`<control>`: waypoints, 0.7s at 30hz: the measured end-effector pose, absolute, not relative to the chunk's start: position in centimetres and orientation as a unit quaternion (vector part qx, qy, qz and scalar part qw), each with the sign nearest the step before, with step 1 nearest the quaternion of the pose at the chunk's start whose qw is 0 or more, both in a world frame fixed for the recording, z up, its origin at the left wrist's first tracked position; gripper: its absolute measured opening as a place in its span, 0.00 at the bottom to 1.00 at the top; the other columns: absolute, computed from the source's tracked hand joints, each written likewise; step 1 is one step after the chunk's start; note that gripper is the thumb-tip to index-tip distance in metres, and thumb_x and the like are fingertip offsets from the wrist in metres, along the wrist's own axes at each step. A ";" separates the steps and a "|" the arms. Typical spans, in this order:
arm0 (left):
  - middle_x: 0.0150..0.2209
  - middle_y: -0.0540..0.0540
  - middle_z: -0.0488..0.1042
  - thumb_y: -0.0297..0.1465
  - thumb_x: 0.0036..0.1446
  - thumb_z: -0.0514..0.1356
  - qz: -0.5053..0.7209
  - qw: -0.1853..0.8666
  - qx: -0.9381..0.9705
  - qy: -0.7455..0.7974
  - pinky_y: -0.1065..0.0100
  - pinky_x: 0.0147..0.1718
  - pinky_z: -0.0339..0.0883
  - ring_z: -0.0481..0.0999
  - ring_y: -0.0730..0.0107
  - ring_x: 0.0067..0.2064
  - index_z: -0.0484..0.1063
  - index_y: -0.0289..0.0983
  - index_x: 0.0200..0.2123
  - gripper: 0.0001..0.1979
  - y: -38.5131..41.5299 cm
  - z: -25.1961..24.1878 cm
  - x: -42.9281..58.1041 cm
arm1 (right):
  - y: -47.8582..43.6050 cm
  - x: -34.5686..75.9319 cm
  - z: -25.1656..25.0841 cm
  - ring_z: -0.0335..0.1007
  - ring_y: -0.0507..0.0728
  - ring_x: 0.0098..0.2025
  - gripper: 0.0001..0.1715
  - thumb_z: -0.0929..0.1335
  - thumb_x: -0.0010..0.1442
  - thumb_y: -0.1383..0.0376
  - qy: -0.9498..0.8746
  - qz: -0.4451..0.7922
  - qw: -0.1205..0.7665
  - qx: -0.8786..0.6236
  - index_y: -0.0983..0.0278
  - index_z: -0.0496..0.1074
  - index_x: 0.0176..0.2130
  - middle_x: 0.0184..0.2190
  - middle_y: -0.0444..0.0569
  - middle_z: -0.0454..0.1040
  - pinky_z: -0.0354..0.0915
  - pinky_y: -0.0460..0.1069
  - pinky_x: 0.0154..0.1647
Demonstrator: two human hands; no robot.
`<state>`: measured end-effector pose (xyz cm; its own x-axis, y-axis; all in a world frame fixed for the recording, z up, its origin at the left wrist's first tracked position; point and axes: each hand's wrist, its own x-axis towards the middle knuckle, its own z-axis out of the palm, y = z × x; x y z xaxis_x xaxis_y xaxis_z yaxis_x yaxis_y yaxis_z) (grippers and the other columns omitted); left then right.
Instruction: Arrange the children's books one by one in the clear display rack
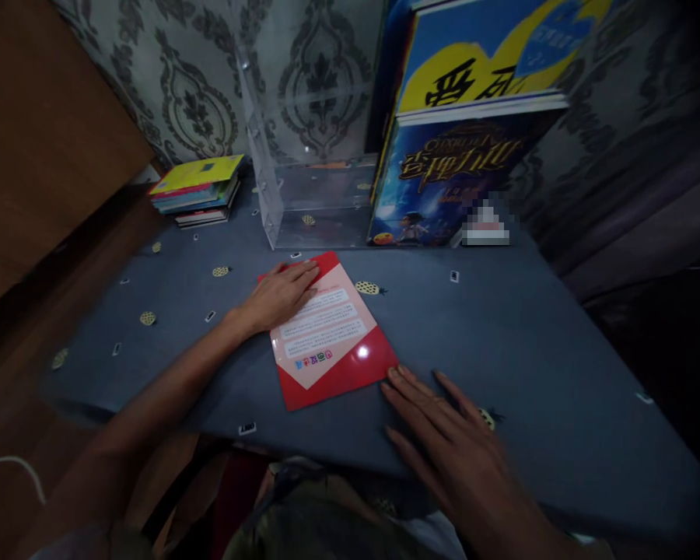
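Fingers of the left hand were extended, only slightly apart, and laid flat across the end of the red booklet nearest the clear rack. The right hand was also open, palm down, with the thumb away from the other digits; its leading fingertips touched the booklet's right-hand corner, at the end farther from the rack. Neither hand was closed around anything. The booklet lay flat on the table, in front of the rack and outside it. Progress, as judged: partway. Done, as far as visible: a dark blue book and a blue-and-yellow book stood upright at the rack's right end, the latter behind. Outstanding, by the same judgement: the booklet, under the hands and not lifted, plus a stack of books lying to the left of the rack. Number in the stack could not be counted reliably.
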<state>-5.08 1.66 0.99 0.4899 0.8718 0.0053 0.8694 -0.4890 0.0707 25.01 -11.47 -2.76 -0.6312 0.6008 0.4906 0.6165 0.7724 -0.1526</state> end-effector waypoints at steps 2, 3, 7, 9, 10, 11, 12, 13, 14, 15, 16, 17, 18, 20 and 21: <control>0.67 0.36 0.64 0.36 0.71 0.46 0.035 0.003 0.831 0.556 0.48 0.65 0.55 0.64 0.54 0.67 0.63 0.33 0.65 0.24 -0.4 1.0 -6.7 | -11.3 25.3 -2.3 0.75 0.61 0.57 0.19 0.60 0.72 0.65 -0.906 -0.022 0.264 -0.330 0.68 0.71 0.56 0.56 0.58 0.77 0.64 0.61 0.62; 0.66 0.35 0.66 0.36 0.71 0.46 0.047 -0.011 0.813 0.580 0.47 0.63 0.58 0.67 0.52 0.65 0.65 0.33 0.63 0.23 -1.3 1.0 -7.5 | -11.1 25.3 -1.9 0.76 0.61 0.55 0.18 0.60 0.72 0.65 -0.907 -0.023 0.266 -0.326 0.68 0.71 0.55 0.55 0.58 0.78 0.65 0.61 0.61; 0.62 0.34 0.70 0.37 0.70 0.50 0.098 -0.031 0.772 0.627 0.48 0.56 0.66 0.72 0.49 0.59 0.69 0.33 0.60 0.22 -3.8 0.0 -9.7 | -9.1 23.0 0.5 0.79 0.60 0.47 0.15 0.60 0.72 0.65 -0.907 0.025 0.274 -0.319 0.64 0.74 0.50 0.45 0.54 0.82 0.64 0.62 0.60; 0.61 0.34 0.71 0.36 0.69 0.51 0.124 -0.027 0.770 0.626 0.49 0.56 0.67 0.73 0.49 0.58 0.69 0.32 0.59 0.21 -4.0 -0.5 -10.0 | -7.4 19.6 1.6 0.78 0.60 0.50 0.18 0.59 0.72 0.66 -0.917 0.079 0.259 -0.293 0.63 0.73 0.53 0.48 0.53 0.82 0.63 0.62 0.62; 0.61 0.34 0.71 0.36 0.69 0.52 0.137 -0.026 0.770 0.623 0.49 0.57 0.66 0.73 0.50 0.58 0.69 0.32 0.59 0.21 -4.0 -0.7 -10.0 | -6.4 17.4 2.0 0.75 0.60 0.55 0.20 0.58 0.72 0.66 -0.923 0.104 0.249 -0.274 0.63 0.71 0.57 0.52 0.55 0.80 0.63 0.62 0.64; 0.60 0.34 0.71 0.35 0.68 0.52 0.148 -0.026 0.771 0.619 0.50 0.57 0.66 0.73 0.50 0.57 0.70 0.32 0.58 0.20 -4.0 -0.9 -10.1 | -5.2 15.1 2.1 0.71 0.60 0.60 0.22 0.58 0.72 0.67 -0.930 0.127 0.231 -0.256 0.64 0.69 0.60 0.57 0.56 0.76 0.62 0.62 0.65; 0.59 0.34 0.72 0.34 0.67 0.53 0.157 -0.025 0.772 0.616 0.50 0.56 0.67 0.73 0.51 0.57 0.70 0.32 0.57 0.20 -3.9 -1.0 -10.1 | -4.0 12.8 2.1 0.65 0.61 0.65 0.24 0.58 0.72 0.66 -0.939 0.146 0.204 -0.237 0.65 0.65 0.64 0.62 0.59 0.71 0.61 0.62 0.66; 0.58 0.34 0.73 0.33 0.67 0.53 0.164 -0.024 0.774 0.612 0.51 0.56 0.67 0.73 0.51 0.57 0.70 0.32 0.56 0.19 -3.9 -1.0 -10.2 | -2.8 10.8 1.9 0.59 0.62 0.69 0.26 0.58 0.72 0.66 -0.941 0.158 0.186 -0.234 0.67 0.62 0.66 0.66 0.60 0.65 0.58 0.63 0.68; 0.56 0.34 0.74 0.32 0.66 0.53 0.167 -0.022 0.776 0.607 0.51 0.55 0.67 0.73 0.51 0.56 0.71 0.32 0.56 0.18 -3.8 -1.1 -10.3 | -1.5 9.1 1.5 0.52 0.63 0.72 0.28 0.58 0.72 0.66 -0.943 0.168 0.166 -0.234 0.69 0.58 0.68 0.69 0.62 0.59 0.55 0.64 0.70; 0.55 0.34 0.75 0.32 0.65 0.53 0.169 -0.020 0.779 0.603 0.50 0.55 0.68 0.73 0.51 0.56 0.71 0.32 0.55 0.18 -3.8 -1.1 -10.4 | -0.2 7.9 1.1 0.49 0.64 0.73 0.30 0.58 0.71 0.65 -0.942 0.174 0.150 -0.244 0.71 0.56 0.69 0.71 0.63 0.56 0.52 0.65 0.71; 0.55 0.34 0.75 0.32 0.65 0.53 0.171 -0.019 0.781 0.600 0.50 0.54 0.68 0.73 0.50 0.56 0.71 0.33 0.55 0.18 -3.9 -1.1 -10.5 | 0.9 7.2 0.6 0.49 0.65 0.73 0.31 0.59 0.71 0.64 -0.939 0.179 0.141 -0.257 0.72 0.55 0.69 0.70 0.64 0.56 0.51 0.66 0.71; 0.56 0.34 0.75 0.33 0.66 0.53 0.173 -0.017 0.782 0.599 0.49 0.55 0.67 0.72 0.50 0.56 0.70 0.33 0.56 0.19 -3.9 -1.1 -10.6 | 1.9 7.1 0.1 0.50 0.65 0.73 0.32 0.60 0.71 0.62 -0.938 0.181 0.132 -0.264 0.72 0.55 0.69 0.70 0.64 0.58 0.51 0.66 0.71; 0.57 0.35 0.74 0.35 0.66 0.53 0.174 -0.016 0.782 0.598 0.48 0.55 0.67 0.72 0.49 0.57 0.70 0.33 0.57 0.19 -4.0 -1.1 -10.7 | 2.8 7.5 -0.4 0.50 0.65 0.73 0.32 0.60 0.71 0.60 -0.939 0.180 0.127 -0.265 0.72 0.56 0.69 0.69 0.64 0.59 0.50 0.66 0.72; 0.60 0.35 0.72 0.37 0.68 0.53 0.174 -0.013 0.781 0.599 0.47 0.56 0.66 0.71 0.48 0.59 0.70 0.33 0.58 0.21 -4.0 -1.1 -10.8 | 4.2 9.4 -0.9 0.49 0.64 0.73 0.31 0.60 0.71 0.60 -0.936 0.169 0.119 -0.287 0.71 0.58 0.68 0.69 0.62 0.59 0.48 0.64 0.73; 0.61 0.34 0.72 0.37 0.68 0.52 0.173 -0.011 0.782 0.599 0.47 0.56 0.66 0.70 0.48 0.59 0.70 0.32 0.58 0.21 -4.0 -1.1 -10.9 | 4.8 10.5 -1.1 0.49 0.64 0.73 0.31 0.60 0.71 0.60 -0.928 0.161 0.118 -0.313 0.71 0.59 0.67 0.69 0.62 0.60 0.48 0.63 0.73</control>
